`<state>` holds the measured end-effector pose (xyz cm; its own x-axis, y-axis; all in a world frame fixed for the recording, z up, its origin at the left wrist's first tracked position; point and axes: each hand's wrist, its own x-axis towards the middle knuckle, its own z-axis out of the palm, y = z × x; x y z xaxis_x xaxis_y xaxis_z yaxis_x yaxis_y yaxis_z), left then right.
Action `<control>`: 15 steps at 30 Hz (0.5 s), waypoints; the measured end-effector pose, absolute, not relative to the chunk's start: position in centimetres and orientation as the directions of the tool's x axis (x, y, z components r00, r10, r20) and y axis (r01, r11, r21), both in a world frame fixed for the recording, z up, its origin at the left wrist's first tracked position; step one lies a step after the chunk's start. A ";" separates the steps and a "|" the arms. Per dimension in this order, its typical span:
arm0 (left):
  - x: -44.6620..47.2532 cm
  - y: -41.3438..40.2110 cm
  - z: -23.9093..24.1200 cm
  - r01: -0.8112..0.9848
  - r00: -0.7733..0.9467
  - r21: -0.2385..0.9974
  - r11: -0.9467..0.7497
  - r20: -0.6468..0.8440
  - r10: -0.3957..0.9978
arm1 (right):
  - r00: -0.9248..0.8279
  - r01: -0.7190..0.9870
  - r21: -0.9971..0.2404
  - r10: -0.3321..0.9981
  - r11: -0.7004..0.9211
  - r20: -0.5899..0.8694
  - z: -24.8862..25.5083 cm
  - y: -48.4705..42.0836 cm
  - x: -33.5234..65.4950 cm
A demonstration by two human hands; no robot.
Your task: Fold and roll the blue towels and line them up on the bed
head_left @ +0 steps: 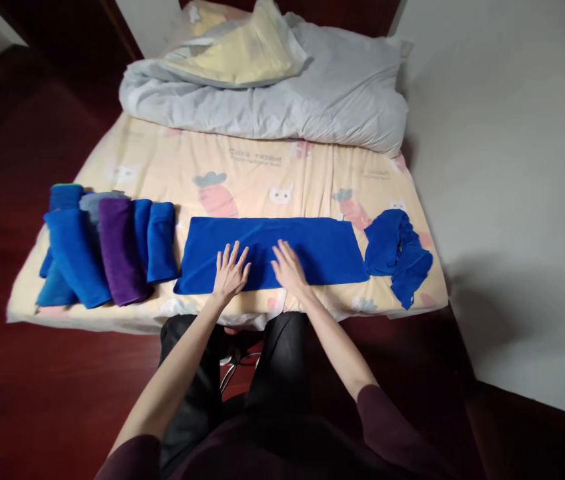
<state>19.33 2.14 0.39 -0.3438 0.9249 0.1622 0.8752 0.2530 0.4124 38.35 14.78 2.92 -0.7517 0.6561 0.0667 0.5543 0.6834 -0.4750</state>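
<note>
A blue towel lies spread flat as a long rectangle on the near edge of the mattress. My left hand rests flat on its near middle, fingers spread and open. My right hand lies flat beside it on the same towel, fingers stretched out. Neither hand holds anything.
Left of the towel, several rolled or folded towels, blue and one purple, lie side by side. A crumpled blue cloth sits at the mattress's right corner. A grey and yellow duvet is piled at the far end. A white wall stands right.
</note>
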 end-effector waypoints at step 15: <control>9.7 -3.0 -4.5 0.674 -0.656 0.434 0.597 -0.019 0.754 | -0.382 0.882 -0.324 0.921 0.341 -0.070 -3.8 27.9 57.5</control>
<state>9.70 -2.96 -4.53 -0.6561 0.7545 -0.0193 0.6741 0.5973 0.4344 57.47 27.90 -3.80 -0.3823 0.9214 -0.0702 0.8823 0.3414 -0.3239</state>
